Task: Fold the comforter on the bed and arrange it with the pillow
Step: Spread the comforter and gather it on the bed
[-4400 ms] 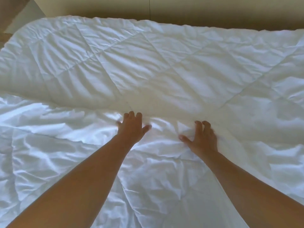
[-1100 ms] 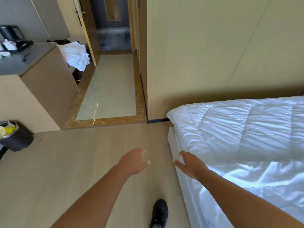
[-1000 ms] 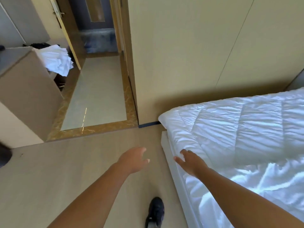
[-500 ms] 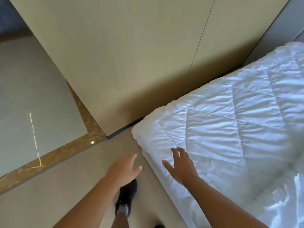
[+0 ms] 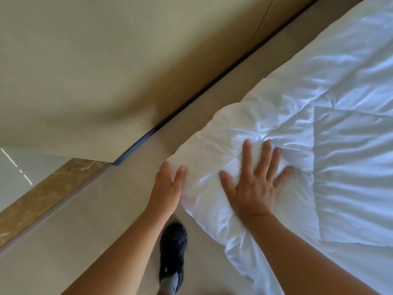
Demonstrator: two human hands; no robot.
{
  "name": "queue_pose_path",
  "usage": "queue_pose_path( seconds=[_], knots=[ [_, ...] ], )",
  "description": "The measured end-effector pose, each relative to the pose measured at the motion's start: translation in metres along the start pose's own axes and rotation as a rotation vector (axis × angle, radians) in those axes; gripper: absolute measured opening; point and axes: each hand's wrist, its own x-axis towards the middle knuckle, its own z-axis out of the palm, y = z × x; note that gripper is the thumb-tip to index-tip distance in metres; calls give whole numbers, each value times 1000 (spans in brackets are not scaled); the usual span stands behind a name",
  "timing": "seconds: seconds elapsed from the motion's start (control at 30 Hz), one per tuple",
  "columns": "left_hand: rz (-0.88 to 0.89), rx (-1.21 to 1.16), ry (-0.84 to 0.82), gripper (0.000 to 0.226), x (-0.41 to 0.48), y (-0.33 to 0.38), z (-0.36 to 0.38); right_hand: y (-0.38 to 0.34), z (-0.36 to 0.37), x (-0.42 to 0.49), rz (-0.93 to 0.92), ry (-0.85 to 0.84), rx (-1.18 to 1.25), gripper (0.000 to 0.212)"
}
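Note:
The white quilted comforter (image 5: 331, 128) covers the bed on the right of the head view, with its corner hanging toward the floor. My right hand (image 5: 256, 184) lies flat on that corner, fingers spread, pressing the fabric into creases. My left hand (image 5: 168, 188) touches the outer edge of the same corner from the floor side, fingers straight. Whether it grips the fabric is hidden. No pillow is in view.
A beige wall panel (image 5: 106, 60) with a dark baseboard strip (image 5: 191, 103) runs close along the bed. The narrow floor gap holds my dark shoe (image 5: 172, 252). A brown marble threshold (image 5: 42, 194) and glossy tiles lie at the left.
I have stepped up to the bed's corner from the room side. Both hands went from hovering above the floor onto the comforter corner, the right one now flat on it.

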Motion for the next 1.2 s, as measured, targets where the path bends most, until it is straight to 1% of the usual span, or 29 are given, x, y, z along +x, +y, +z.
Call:
queue_pose_path(
  seconds=[0.07,0.1,0.13,0.2,0.23,0.37,0.5,0.6,0.7,0.73,0.77,0.8,0.83,0.9,0.93,1.0,1.03,1.07,1.13,1.2],
  knots=[
    [-247,-232,-7,87,26,-4,9,7,6,1,-17,29,10,92],
    [-357,-384,-41,85,35,-6,13,10,11,3,-28,43,22,91],
    [-406,-539,-97,79,41,-5,17,11,16,4,-41,58,32,91],
    [-417,-734,-179,70,48,-6,25,14,25,4,-59,82,40,91],
    [-420,-792,-178,68,49,-5,27,16,28,5,-68,98,43,91],
    [-433,-1060,-230,70,43,-3,30,17,27,5,-77,108,56,90],
    [-386,-1176,-210,63,13,15,14,12,13,2,-65,39,37,88],
    [-345,-1222,-186,64,-23,41,-11,5,-14,-5,-35,-53,22,89],
    [-252,-1218,-203,61,-67,76,-35,0,-53,-20,-10,-219,97,89],
    [-230,-1211,-234,59,-85,91,-42,0,-69,-29,-7,-273,169,87],
    [-211,-1202,-273,58,-105,107,-47,0,-86,-38,22,-311,292,84],
    [-188,-1184,-324,57,-125,124,-50,-1,-108,-46,89,-330,453,79],
    [-167,-1156,-370,57,-146,140,-52,-1,-133,-54,176,-332,605,72],
    [-118,-1066,-422,62,-191,172,-56,1,-185,-75,303,-298,795,57],
    [-83,-1017,-427,67,-212,188,-57,3,-213,-87,337,-271,868,51],
    [-29,-925,-435,76,-253,216,-53,10,-263,-117,383,-210,1046,49],
    [1,-875,-434,78,-275,229,-49,16,-283,-134,395,-188,1144,52],
    [43,-822,-443,74,-297,243,-44,22,-302,-151,392,-165,1234,59],
    [127,-739,-501,60,-341,267,-30,38,-332,-186,392,-108,1413,78],
    [186,-684,-571,57,-386,289,-10,60,-359,-222,344,-37,1601,86]
  ],
)
